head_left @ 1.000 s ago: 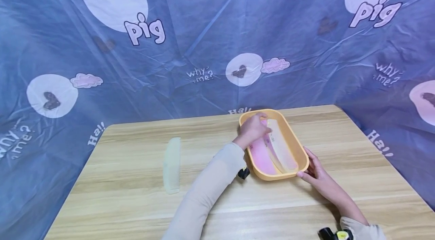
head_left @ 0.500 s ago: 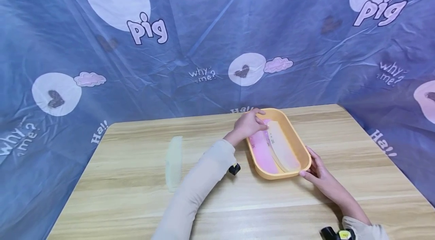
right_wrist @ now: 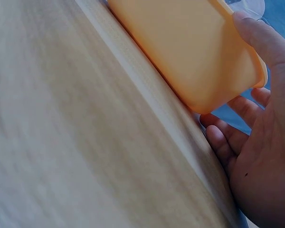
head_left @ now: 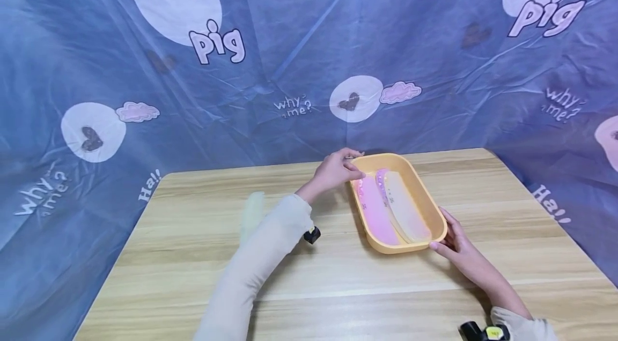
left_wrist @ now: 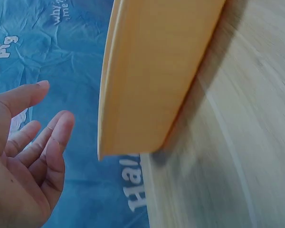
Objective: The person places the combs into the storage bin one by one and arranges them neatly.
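Observation:
A yellow-orange plastic tray (head_left: 421,194) sits on the wooden table in the head view. Inside lie a pink comb (head_left: 379,217) and a cream comb (head_left: 407,215) side by side, with a purple patterned strip between them. At the tray's far left corner is my left hand (head_left: 334,170), its fingers bent loosely and apart; the left wrist view shows nothing between thumb and fingers. My right hand (head_left: 457,250) holds the near right corner, thumb on the rim and fingers round the outside. To the left a pale green comb (head_left: 251,215) lies partly hidden behind my left sleeve.
The wooden table (head_left: 338,298) extends around the tray, and its back edge runs just behind it. A blue printed cloth (head_left: 280,51) hangs behind and at both sides. Black wrist cameras show at my left sleeve (head_left: 263,252) and right sleeve (head_left: 521,325).
My left hand has drawn back leftward from over the combs to the tray's left rim, uncovering their far ends. My left sleeve now covers part of the green comb. My right hand stays on the tray.

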The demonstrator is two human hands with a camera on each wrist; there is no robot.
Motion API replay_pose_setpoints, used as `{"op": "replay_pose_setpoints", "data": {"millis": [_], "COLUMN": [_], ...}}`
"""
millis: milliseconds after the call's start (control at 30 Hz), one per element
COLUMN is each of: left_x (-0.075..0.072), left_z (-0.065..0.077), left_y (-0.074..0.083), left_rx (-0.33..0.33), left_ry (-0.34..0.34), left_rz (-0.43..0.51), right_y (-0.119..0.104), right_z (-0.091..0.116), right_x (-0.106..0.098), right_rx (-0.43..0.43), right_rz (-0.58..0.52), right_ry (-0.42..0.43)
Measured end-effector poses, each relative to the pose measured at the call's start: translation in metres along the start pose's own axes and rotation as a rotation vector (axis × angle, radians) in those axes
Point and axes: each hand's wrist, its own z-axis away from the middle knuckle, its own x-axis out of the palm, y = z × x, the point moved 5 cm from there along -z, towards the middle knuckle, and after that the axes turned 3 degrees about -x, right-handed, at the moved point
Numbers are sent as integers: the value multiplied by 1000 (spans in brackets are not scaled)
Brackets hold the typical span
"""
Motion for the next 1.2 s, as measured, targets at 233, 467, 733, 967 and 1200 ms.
{"op": "replay_pose_setpoints", "data": {"millis": [233,467,733,967,1200], "left_x": [-18,-44,-74,-95,-115], "left_z": [16,32,51,62,75], "left_y": [-22,-46,-68,-85,-102], "left_rx": [-45,-76,-124,-167,-231], "left_ry": [2,23,74,84,104], "left_rz": [33,48,81,92,69], "right_y": [1,-1,-2,-3,-2], "right_z": [1,1,3,4,3], "right_x": [-4,-5,-4,-3,-3], "right_rx": [5,5,-29,-29,-30], "right_rz": [34,36,31,29,36], "right_ry": [-6,-13,-17,-13,-12]}}
